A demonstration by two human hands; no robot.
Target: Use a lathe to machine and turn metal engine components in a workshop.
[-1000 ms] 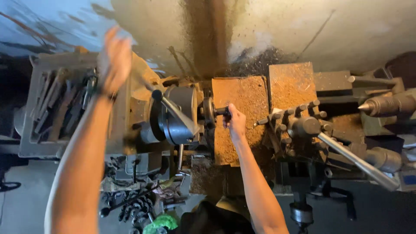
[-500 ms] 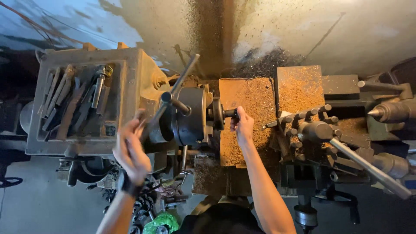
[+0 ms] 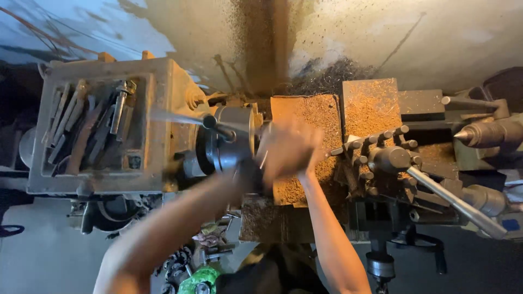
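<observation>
— Judging by its bulk, the round dark steel chuck [image 3: 229,144] on your lathe is heavy and rigid, and it sits fixed on the spindle just right of the rusty grey headstock [image 3: 103,125]. Is that where your hands are?

— Yes. Your left hand [image 3: 286,149] and right hand [image 3: 305,158] are bunched together just beside the chuck's face, but both are blurred; I cannot tell whether they are closed on anything or merely pressed together.

— Where would you grip it?

— On the rim, or by the thin steel key handle [image 3: 180,117] sticking out of its left side. The metal probably carries oil and grit, so expect it to be slippery. It will not bend or break.

— And the surface?

— The rust-brown flat carriage plates [image 3: 327,120] are covered with fine chips. To their right stand the dark tool post with its ring of bolts [image 3: 387,158] and a long steel lever [image 3: 457,201]. The pointed tailstock centre [image 3: 485,133] is well apart, at the far right.

— The room?

— Cramped. A tray of worn hand tools [image 3: 87,125] tops the headstock, swarf is piled against the stained wall [image 3: 338,71], and scrap parts lie on the floor [image 3: 38,256] below.
</observation>
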